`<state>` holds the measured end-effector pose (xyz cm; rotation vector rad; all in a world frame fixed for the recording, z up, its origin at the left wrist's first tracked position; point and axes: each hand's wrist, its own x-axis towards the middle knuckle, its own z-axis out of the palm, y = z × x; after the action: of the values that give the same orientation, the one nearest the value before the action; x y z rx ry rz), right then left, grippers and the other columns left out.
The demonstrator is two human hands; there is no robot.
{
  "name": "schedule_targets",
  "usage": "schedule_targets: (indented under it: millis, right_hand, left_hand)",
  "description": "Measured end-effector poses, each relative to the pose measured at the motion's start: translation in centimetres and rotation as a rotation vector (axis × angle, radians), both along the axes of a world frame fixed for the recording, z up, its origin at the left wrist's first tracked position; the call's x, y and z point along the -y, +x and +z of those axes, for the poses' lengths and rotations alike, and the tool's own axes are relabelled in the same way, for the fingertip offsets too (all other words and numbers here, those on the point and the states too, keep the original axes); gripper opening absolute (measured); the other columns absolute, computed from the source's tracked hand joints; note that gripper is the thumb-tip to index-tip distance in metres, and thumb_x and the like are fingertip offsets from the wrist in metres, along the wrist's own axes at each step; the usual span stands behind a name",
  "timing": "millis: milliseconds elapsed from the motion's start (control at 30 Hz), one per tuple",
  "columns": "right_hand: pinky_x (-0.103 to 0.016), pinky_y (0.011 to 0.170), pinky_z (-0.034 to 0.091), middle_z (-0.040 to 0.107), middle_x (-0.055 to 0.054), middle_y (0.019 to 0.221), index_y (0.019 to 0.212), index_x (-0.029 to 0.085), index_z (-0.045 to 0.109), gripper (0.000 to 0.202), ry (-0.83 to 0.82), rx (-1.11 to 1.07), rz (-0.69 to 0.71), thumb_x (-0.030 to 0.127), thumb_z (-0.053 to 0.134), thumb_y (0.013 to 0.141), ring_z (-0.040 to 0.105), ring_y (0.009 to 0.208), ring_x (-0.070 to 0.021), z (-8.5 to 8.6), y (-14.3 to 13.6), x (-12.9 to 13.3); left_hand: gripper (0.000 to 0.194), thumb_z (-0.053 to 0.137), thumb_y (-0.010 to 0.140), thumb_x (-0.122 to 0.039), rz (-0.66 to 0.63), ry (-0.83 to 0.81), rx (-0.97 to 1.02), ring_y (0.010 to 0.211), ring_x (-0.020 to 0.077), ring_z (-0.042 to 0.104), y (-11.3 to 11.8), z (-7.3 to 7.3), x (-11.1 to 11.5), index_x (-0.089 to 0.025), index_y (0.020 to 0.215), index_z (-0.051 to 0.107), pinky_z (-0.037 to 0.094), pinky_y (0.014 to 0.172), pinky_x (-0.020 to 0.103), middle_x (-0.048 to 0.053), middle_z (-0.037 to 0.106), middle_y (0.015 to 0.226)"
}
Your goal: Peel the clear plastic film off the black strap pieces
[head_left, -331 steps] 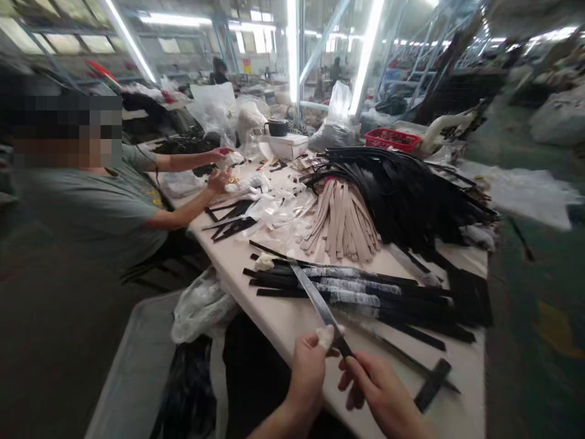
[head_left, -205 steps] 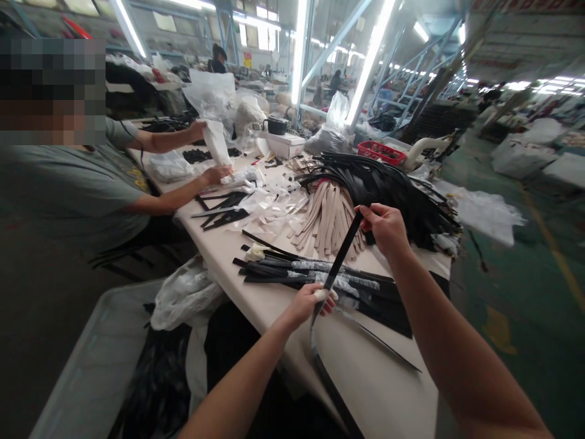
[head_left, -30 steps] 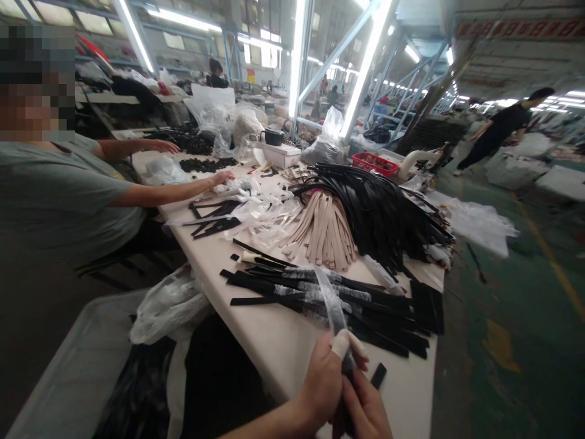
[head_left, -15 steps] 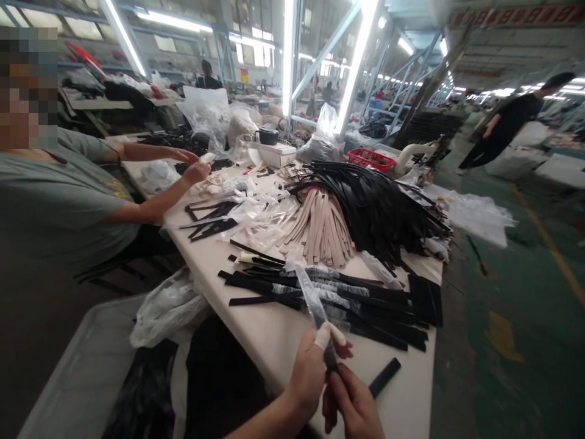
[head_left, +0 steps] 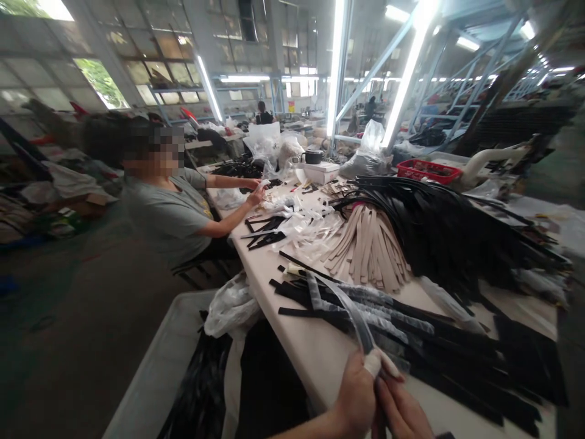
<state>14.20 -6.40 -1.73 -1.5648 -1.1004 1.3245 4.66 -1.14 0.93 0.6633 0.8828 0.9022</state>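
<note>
My left hand [head_left: 357,385], with white covers on its thumb and a finger, is closed round the lower end of a long clear plastic sleeve [head_left: 354,308]. The sleeve stretches up and left from my grip over the table. Pressed close against it, my right hand [head_left: 401,407] pinches a dark strap that meets the sleeve's end; most of this strap is hidden by my fingers. Just beyond my hands lies a layer of black straps [head_left: 439,341], several with crinkled clear plastic round their middles. Behind them a bundle of beige strips [head_left: 370,250] fans out.
A large heap of black straps [head_left: 439,238] covers the table's right side. Loose clear plastic [head_left: 315,228] lies at centre left. A co-worker [head_left: 173,201] sits at the left edge, hands over the table. A grey bin [head_left: 150,366] stands below left; a red basket [head_left: 429,171] sits behind.
My view has swung left, so the table and co-worker appear further right. My hands have come closer together, and the sleeve now bends more in front of them.
</note>
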Motion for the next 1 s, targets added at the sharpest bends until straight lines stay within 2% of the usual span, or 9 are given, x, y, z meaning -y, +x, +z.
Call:
schedule_targets:
  millis: [67, 133, 200, 300, 400, 500, 700, 900, 1000]
  right_hand:
    - [-0.029, 0.057, 0.048, 0.067, -0.008, 0.069, 0.088, 0.018, 0.065, 0.055, 0.035, 0.012, -0.033, 0.071, 0.051, 0.084, 0.062, 0.060, -0.0207, 0.3, 0.2, -0.2]
    - [-0.029, 0.055, 0.047, 0.066, -0.007, 0.067, 0.088, 0.017, 0.064, 0.056, 0.006, -0.064, 0.023, 0.070, 0.048, 0.086, 0.061, 0.057, -0.0197, 0.7, 0.1, -0.1]
    - [-0.028, 0.052, 0.046, 0.065, -0.006, 0.065, 0.088, 0.016, 0.063, 0.058, -0.051, -0.158, 0.091, 0.070, 0.043, 0.089, 0.060, 0.052, -0.0177, 1.1, -0.2, 0.2]
    - [-0.026, 0.048, 0.043, 0.063, -0.004, 0.062, 0.089, 0.015, 0.062, 0.059, -0.087, -0.181, 0.078, 0.069, 0.040, 0.091, 0.057, 0.045, -0.0144, 1.5, -0.6, 0.4]
    - [-0.025, 0.046, 0.042, 0.059, -0.002, 0.057, 0.084, 0.015, 0.062, 0.056, -0.022, -0.074, 0.006, 0.066, 0.042, 0.092, 0.055, 0.045, -0.0142, 1.6, -0.5, 0.0]
    - [-0.026, 0.048, 0.043, 0.059, -0.002, 0.054, 0.075, 0.015, 0.061, 0.057, -0.005, -0.040, 0.004, 0.067, 0.044, 0.091, 0.056, 0.046, -0.0150, 1.1, 0.1, 0.1]
    - [-0.024, 0.044, 0.040, 0.064, -0.004, 0.060, 0.090, 0.014, 0.059, 0.060, -0.127, -0.203, 0.095, 0.071, 0.040, 0.090, 0.057, 0.042, -0.0139, 0.6, 0.4, 1.1]
    - [-0.026, 0.047, 0.045, 0.068, -0.009, 0.077, 0.092, 0.014, 0.065, 0.061, -0.019, -0.039, 0.010, 0.072, 0.046, 0.086, 0.063, 0.056, -0.0179, 1.5, 1.2, 1.0]
    - [-0.025, 0.047, 0.045, 0.067, -0.007, 0.069, 0.090, 0.014, 0.062, 0.057, -0.055, -0.150, 0.084, 0.070, 0.047, 0.088, 0.062, 0.050, -0.0161, 0.8, 1.6, 1.6]
  left_hand:
    - [0.050, 0.052, 0.082, -0.065, -0.081, -0.071, -0.016, 0.038, 0.0114, 0.045, 0.0, -0.6, 0.4, -0.016, 0.087, 0.062, 0.037, 0.044, 0.027, 0.005, 0.062, 0.065]
    - [0.043, 0.054, 0.083, -0.058, -0.089, -0.045, -0.013, 0.041, 0.0118, 0.048, -0.5, -0.2, -0.2, -0.015, 0.085, 0.062, 0.038, 0.045, 0.026, 0.007, 0.064, 0.069]
    - [0.037, 0.053, 0.086, -0.050, 0.022, 0.043, 0.017, 0.061, 0.0164, 0.061, -1.0, 0.5, -1.6, -0.015, 0.081, 0.062, 0.046, 0.059, 0.027, 0.010, 0.067, 0.079]
    - [0.037, 0.048, 0.091, -0.050, 0.099, 0.064, 0.070, 0.078, 0.0192, 0.065, -0.9, 0.6, -2.5, -0.016, 0.081, 0.059, 0.049, 0.075, 0.030, 0.010, 0.069, 0.087]
    - [0.038, 0.048, 0.089, -0.055, -0.011, -0.056, 0.056, 0.054, 0.0138, 0.060, 0.2, -1.0, -0.7, -0.017, 0.084, 0.056, 0.047, 0.055, 0.027, 0.008, 0.068, 0.085]
    - [0.041, 0.049, 0.086, -0.058, -0.137, -0.171, 0.032, 0.032, 0.0092, 0.044, 0.7, -2.3, 0.5, -0.018, 0.093, 0.056, 0.031, 0.036, 0.023, 0.005, 0.067, 0.077]
    - [0.039, 0.051, 0.087, -0.054, 0.079, -0.075, 0.110, 0.071, 0.0194, 0.066, 0.4, -0.7, -1.7, -0.016, 0.084, 0.058, 0.050, 0.065, 0.029, 0.010, 0.069, 0.081]
    - [0.051, 0.044, 0.087, -0.067, -0.120, -0.212, -0.052, 0.030, 0.0095, 0.040, 1.4, -0.8, 1.7, -0.018, 0.092, 0.058, 0.029, 0.035, 0.023, 0.002, 0.062, 0.063]
    - [0.042, 0.049, 0.088, -0.057, -0.029, -0.128, 0.039, 0.051, 0.0146, 0.059, 1.0, -0.2, 0.6, -0.016, 0.088, 0.059, 0.044, 0.049, 0.025, 0.007, 0.066, 0.072]
